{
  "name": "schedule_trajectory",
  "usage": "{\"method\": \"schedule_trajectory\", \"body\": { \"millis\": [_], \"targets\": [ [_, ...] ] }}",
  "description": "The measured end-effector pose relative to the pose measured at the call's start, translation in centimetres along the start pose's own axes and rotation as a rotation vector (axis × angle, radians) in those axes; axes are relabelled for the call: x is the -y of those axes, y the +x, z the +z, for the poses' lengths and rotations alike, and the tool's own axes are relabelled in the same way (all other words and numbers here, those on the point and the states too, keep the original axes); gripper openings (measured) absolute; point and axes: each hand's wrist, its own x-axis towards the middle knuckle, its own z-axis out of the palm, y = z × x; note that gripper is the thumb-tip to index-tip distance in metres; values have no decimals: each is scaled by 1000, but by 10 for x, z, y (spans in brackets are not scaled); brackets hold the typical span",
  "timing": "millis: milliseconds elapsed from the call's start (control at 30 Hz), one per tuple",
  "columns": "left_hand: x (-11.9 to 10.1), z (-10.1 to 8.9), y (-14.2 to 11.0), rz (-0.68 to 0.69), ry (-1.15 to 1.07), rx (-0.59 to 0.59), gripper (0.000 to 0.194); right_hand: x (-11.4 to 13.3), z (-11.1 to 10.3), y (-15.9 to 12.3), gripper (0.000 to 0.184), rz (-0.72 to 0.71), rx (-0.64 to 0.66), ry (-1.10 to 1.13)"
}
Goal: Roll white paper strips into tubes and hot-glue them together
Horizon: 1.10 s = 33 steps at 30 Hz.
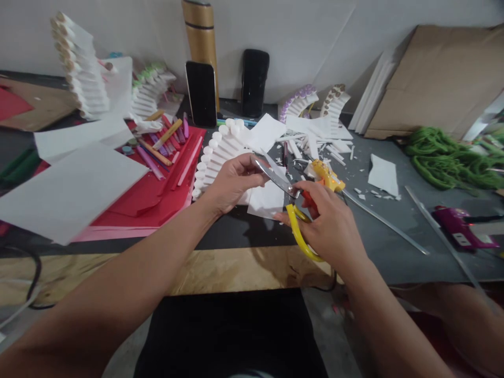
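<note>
Your right hand (pixel 328 223) has the scissors (pixel 275 179) in its grip above the table (pixel 378 226), near its front edge. Your left hand (pixel 236 184) is by the blades; its grip I cannot tell.

The scissors (pixel 292 192) I am holding are showing smooth, shiny metal blades (pixel 275 179) and glossy plastic handles (pixel 295 231). I am seeing a matt tabletop (pixel 409 268), a rough-looking wooden edge (pixel 228 270), dull cardboard (pixel 441 79), a glossy phone screen (pixel 201 94) and a bottle (pixel 200 39) gleaming like satin metal.
</note>
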Motion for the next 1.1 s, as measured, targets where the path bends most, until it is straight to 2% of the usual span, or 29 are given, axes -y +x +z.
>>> {"method": "schedule_trajectory", "body": {
  "millis": [300, 567, 767, 900, 1000, 1100],
  "targets": [
    [-1, 3, 1, 16, 15, -12, 19, 1, 0, -1, 44, 8, 7, -2],
    [3, 0, 1, 16, 21, -31, 20, 2, 2, 0, 47, 40, -17, 2],
    [-5, 3, -2, -65, -29, -4, 20, -1, -1, 11, 47, 231, 116, 140],
    [-10, 4, -3, -130, -114, 31, 17, 5, -2, 28, 33, 265, 247, -111],
    [-10, 2, -3, -160, -160, 54, 17, 13, 6, 38, 23, 270, 352, -316],
    [-8, -1, -3, -174, -194, 90, 17, 19, 14, 42, 23, 282, 386, -329]
  ]
}}
